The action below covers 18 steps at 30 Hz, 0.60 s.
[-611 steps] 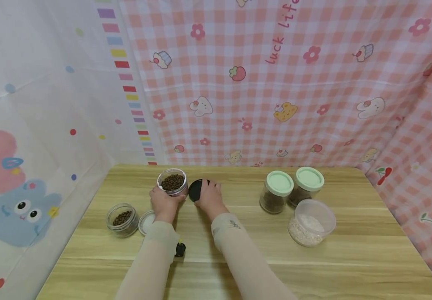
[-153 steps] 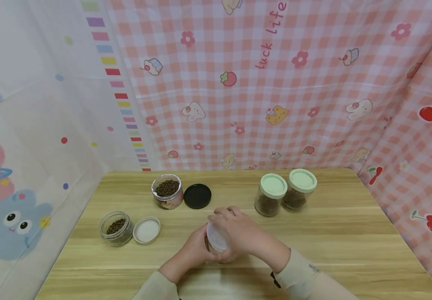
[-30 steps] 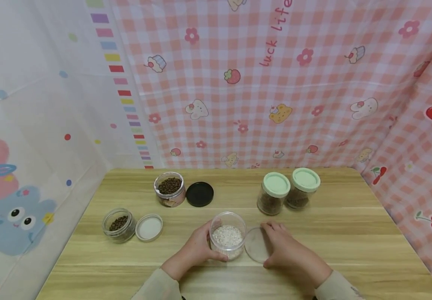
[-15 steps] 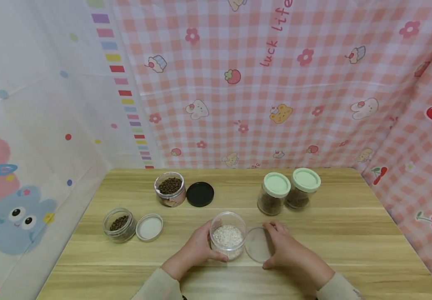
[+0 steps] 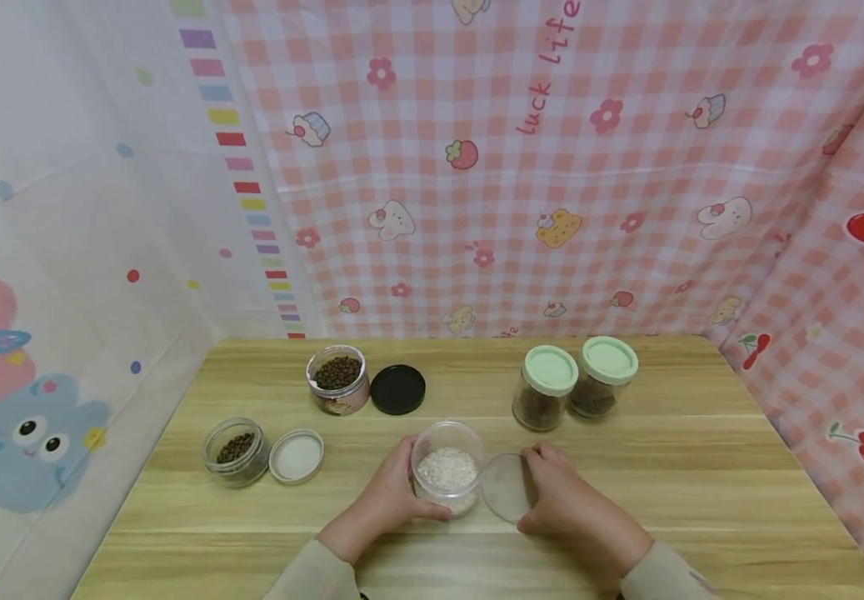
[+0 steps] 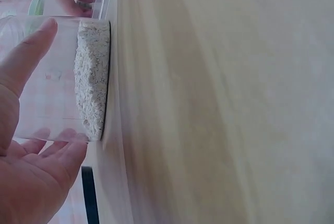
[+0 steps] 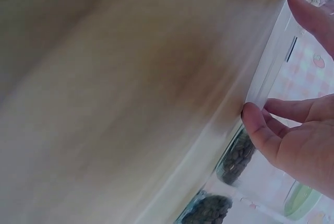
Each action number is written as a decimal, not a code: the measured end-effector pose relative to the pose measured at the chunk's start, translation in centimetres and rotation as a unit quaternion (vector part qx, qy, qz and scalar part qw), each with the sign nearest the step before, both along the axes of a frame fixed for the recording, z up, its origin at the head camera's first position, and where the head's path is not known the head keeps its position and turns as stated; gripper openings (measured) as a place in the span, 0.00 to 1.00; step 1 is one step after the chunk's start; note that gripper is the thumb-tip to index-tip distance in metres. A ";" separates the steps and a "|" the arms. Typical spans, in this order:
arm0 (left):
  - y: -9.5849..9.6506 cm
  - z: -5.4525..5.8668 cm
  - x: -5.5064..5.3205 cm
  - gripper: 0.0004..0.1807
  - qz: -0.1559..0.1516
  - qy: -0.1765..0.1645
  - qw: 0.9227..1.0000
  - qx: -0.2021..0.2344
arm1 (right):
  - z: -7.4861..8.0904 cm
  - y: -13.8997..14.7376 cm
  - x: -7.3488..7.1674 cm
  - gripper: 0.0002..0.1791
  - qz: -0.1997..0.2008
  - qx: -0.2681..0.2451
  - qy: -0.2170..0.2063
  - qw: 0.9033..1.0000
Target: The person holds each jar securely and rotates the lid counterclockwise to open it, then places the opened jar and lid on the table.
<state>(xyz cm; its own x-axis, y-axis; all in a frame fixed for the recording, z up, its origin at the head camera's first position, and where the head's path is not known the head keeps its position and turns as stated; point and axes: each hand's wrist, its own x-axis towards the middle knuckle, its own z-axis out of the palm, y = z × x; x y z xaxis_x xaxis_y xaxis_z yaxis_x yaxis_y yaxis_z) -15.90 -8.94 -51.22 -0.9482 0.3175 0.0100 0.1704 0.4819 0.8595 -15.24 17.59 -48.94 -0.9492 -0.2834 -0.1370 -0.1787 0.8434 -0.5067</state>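
Note:
A clear jar partly filled with white flakes stands upright and uncovered on the table. My left hand grips its side, the thumb along the near wall and the fingers behind. The flakes fill only the bottom part, as the left wrist view shows. Just right of the jar, a round clear lid lies on the table. My right hand holds that lid by its right edge, with thumb and fingers spread on either side. Seen from the right wrist, the fingertips touch the rim.
Back left, an open pink-labelled jar of brown pellets stands beside a black lid. Further left are a glass jar with similar pellets and a white-rimmed lid. Two green-lidded jars with dark contents stand back right on the wooden table.
The flake jar has come from the right to the middle, and its lid is off and on the table. Over the last second, jar and lid shift slightly left with my hands.

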 end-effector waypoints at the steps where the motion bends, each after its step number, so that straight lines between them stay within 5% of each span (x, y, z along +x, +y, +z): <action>1: -0.2 -0.1 0.0 0.59 0.004 0.000 1.000 0.004 | 0.0 -0.2 -0.1 0.58 0.002 0.004 -0.001 1.000; 18: -4.5 0.0 -0.4 0.58 0.107 0.006 0.994 -0.007 | -0.2 -5.8 -3.3 0.56 0.020 0.032 0.000 0.999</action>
<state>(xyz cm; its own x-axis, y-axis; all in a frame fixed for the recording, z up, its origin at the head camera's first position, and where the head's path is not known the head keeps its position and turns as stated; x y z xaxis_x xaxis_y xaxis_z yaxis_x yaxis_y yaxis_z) -16.27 -13.46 -51.24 -0.9939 0.1085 0.0198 0.0736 0.5194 0.8513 -18.53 11.79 -49.11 -0.9374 -0.3119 -0.1552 -0.2134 0.8662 -0.4518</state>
